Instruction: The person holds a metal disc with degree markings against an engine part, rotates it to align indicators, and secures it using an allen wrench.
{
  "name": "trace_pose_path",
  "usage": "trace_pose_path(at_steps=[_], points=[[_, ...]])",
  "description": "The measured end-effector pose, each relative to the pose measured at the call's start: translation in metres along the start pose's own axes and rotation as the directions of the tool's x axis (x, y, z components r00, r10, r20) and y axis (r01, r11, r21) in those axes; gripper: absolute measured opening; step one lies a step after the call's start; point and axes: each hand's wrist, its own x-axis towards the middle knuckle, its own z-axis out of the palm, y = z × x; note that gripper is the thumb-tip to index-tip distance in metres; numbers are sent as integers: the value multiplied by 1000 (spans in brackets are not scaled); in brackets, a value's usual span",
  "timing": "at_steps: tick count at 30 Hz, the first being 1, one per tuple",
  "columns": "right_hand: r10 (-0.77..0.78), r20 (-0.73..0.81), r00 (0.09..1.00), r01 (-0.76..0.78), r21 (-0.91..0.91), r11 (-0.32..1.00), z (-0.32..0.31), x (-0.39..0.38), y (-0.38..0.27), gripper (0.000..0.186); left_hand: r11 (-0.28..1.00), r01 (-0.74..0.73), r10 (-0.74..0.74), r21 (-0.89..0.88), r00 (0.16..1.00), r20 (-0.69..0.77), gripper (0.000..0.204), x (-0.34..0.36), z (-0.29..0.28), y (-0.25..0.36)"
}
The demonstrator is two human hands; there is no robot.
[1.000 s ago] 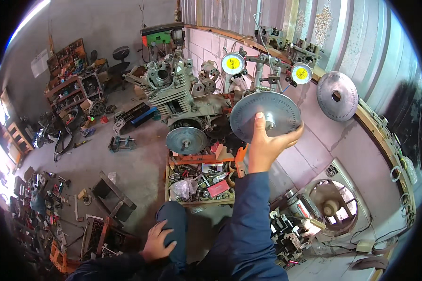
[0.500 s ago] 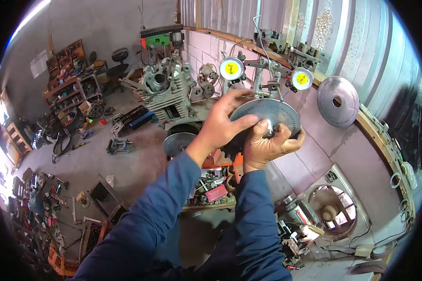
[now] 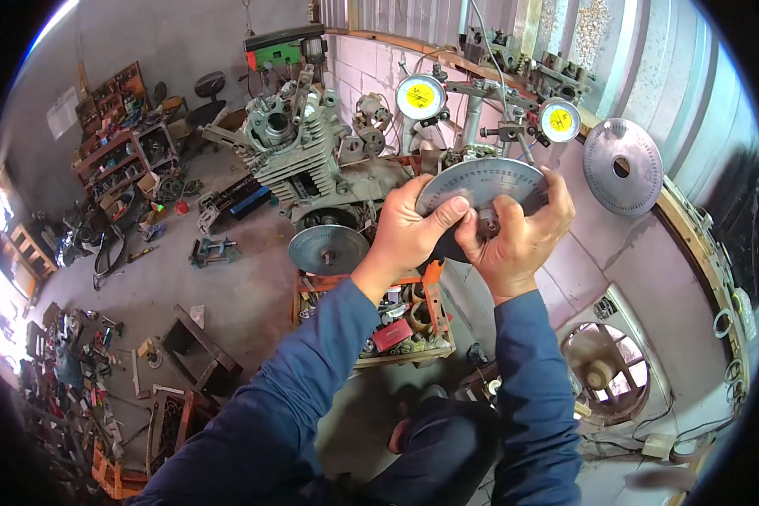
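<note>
Steel-grey in the head view, a graduated disc (image 3: 485,175) sits beside the engine (image 3: 299,160), below the left dial gauge (image 3: 420,97) and right dial gauge (image 3: 560,121). Its face tilts up toward the person, its central hub (image 3: 487,223) pointing their way; being round, it has no distinct long axis. The left hand (image 3: 405,234) clasps its rim, thumb across the face; the right hand (image 3: 519,240) spans hub to rim, fingers bent. Below, a wooden tray (image 3: 406,359) holds a red box (image 3: 391,336) and loose metal parts, partly hidden by the left forearm. Another disc (image 3: 329,250) sits low on the engine.
</note>
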Motion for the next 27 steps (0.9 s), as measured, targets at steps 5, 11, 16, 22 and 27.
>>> trace_pose_path(at_steps=[5, 11, 16, 22, 27], points=[[47, 18, 999, -47, 7, 999, 5, -6, -6, 39, 999, 31, -31, -25, 999, -10, 29, 1, 1, 7], [309, -168, 936, -307, 39, 951, 21, -20, -21, 43, 993, 84, -82, -79, 996, 27, 27, 7, 7, 11], [385, -240, 891, -392, 20, 920, 27, -23, -28, 44, 990, 70, -69, -124, 998, 11, 29, 7, 5, 8], [483, -296, 824, -488, 60, 871, 36, -28, -36, 45, 988, 72, -70, -136, 997, 23, 29, 7, 6, 9], [534, -305, 788, -536, 87, 840, 38, -29, -41, 45, 987, 60, -56, -147, 998, 34, 30, 7, 6, 12]])
